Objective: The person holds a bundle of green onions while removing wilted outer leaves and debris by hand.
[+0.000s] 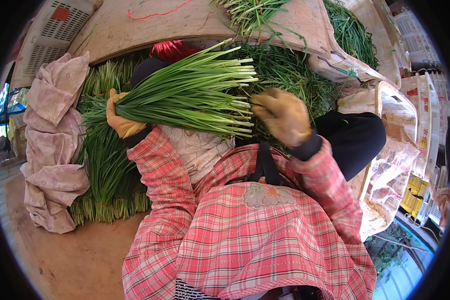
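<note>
Stems [241, 82] in a pale, whitish-green row mark the right end of the bunch [180, 97] I hold up before my chest. It lies crosswise, a thick sheaf of long, narrow leaves, glossy and fresh green, lighter toward the stems and darker to the left. The cut ends are uneven, a few at the far edge slanting away from the rest, and the whole spreads wider toward the right.

My gloved left hand [120, 117] grips it near the leafy end, fingers closed around the leaves; some tips trail out to the left beyond my hold. My gloved right hand [283, 116] is just beside the stem ends, fingers loosely curled and blurred; I cannot tell whether they hold anything.

To my left lie tied bundles [105, 172] of the same greens, bound in red, with a pinkish cloth [55, 145] along their left side. On the far right is a tangled heap [305, 82], darker green. Another bunch of greens [255, 12] lies on the far board [150, 27], to the right of a red string [160, 13].
</note>
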Demonstrator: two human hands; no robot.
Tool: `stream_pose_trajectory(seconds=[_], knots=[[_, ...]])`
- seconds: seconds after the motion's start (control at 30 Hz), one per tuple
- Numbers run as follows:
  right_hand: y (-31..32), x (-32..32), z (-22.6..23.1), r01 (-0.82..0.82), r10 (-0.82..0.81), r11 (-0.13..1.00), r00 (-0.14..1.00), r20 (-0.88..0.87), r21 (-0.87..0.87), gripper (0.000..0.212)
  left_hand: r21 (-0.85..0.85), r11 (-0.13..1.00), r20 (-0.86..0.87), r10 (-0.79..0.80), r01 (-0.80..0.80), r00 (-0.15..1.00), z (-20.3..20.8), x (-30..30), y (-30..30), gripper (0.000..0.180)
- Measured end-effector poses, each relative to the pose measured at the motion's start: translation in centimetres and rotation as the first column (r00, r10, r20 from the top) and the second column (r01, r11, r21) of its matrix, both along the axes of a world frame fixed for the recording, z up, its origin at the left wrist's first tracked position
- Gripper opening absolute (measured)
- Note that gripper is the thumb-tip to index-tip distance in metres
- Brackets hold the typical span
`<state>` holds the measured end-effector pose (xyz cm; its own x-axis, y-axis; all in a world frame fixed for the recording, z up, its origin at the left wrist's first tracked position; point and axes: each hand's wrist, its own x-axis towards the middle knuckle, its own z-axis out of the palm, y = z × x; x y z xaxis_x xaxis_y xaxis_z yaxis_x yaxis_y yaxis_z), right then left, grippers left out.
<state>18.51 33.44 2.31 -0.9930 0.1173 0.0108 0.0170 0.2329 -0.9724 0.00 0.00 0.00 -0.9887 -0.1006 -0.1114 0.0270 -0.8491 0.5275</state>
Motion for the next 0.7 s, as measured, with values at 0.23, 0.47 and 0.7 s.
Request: stream_pose_trajectory(seconds=[0.23,0.47,0.7], knots=[[-3.4,-3.1,0.6,0.043,0.098,0.849,0.966,-0.237,0.526,0.014,-0.007,0.994,0.019,0.109,-0.109,0.994,1.4,0.6,2.9,0.035],[3.2,2.8,0.2,0.194,-0.194,0.981,0.981,-0.023,-0.004,0.011,-0.145,0.987,-0.024,0.063,-0.066,0.998,0.0,0.6,1.3,0.036],[2.4,2.3,0.6,0.085,-0.059,0.782,0.996,-0.062,0.617,0.018,0.099,0.995,-0.008,-0.022,0.023,1.000,0.0,0.5,1.0,0.029]])
